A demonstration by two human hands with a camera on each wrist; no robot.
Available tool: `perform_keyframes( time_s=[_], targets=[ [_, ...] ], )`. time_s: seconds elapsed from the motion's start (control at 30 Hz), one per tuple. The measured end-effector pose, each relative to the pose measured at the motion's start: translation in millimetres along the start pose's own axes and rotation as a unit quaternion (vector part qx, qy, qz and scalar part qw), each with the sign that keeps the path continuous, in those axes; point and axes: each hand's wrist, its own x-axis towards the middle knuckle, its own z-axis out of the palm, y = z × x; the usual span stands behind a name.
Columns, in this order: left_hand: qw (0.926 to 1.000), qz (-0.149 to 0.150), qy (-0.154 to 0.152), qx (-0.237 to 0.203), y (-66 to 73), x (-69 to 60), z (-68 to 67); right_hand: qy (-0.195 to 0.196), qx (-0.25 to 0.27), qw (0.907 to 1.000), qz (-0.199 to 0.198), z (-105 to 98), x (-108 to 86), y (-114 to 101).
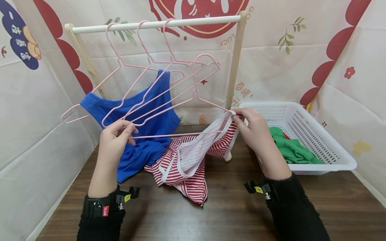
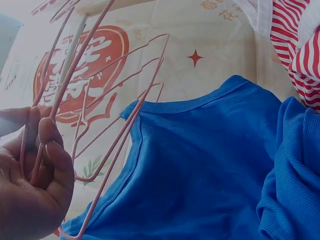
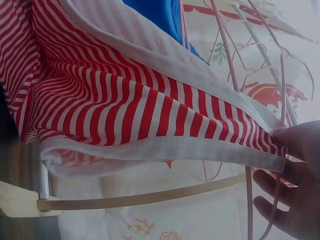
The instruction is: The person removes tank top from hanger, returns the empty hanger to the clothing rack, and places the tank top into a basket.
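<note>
My left hand (image 1: pixel 116 137) grips the left end of a pink clothes hanger (image 1: pixel 169 108), its fingers curled round the wire in the left wrist view. At the hanger's other end, my right hand (image 1: pixel 254 129) pinches the white-edged strap of a red-and-white striped tank top (image 3: pixel 150 110). That strap lies over the hanger's right shoulder; the rest of the top (image 1: pixel 193 187) droops to the table. Behind my left hand, a blue tank top (image 2: pixel 200 160) hangs on another pink hanger (image 1: pixel 70 113), its lower part bunched on the table.
Pink hangers hang from the white rail (image 1: pixel 193 22) of a wooden-legged rack (image 1: pixel 236 60). On the right stands a white perforated basket (image 1: pixel 316 134) with green cloth (image 1: pixel 294 149) and a bit of red inside. Printed cloth (image 1: pixel 271 73) encloses the brown table (image 1: pixel 229 207).
</note>
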Motion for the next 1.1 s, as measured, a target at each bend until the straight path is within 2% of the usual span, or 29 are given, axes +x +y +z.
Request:
perform_keyframes(
  time_s=[0.17, 0.3, 0.6, 0.87, 1.1],
  targets=[
    [0.9996, 0.002, 0.002, -0.027, -0.4, -0.6, -3.8, 0.0, -0.001, 0.9999, -0.012, 0, 2.2, 4],
    [0.9994, 0.001, 0.014, -0.031, 0.0, -1.0, -6.1, -0.003, 0.0, 0.9997, -0.025, 1, 1.5, 6],
    [0.9966, -0.012, 0.053, -0.062, -0.6, -2.1, -13.6, -0.002, 0.008, 1.0, -0.003, -2, 0.5, 8],
    [0.9952, -0.005, 0.07, -0.068, -3.7, -3.3, -23.5, 0.006, 0.001, 0.9989, 0.047, -4, -1.3, 11],
    [0.9943, 0.001, 0.076, -0.075, -3.5, -3.1, -28.5, -0.013, -0.005, 0.9957, 0.091, -6, -1.8, 12]
  ],
)
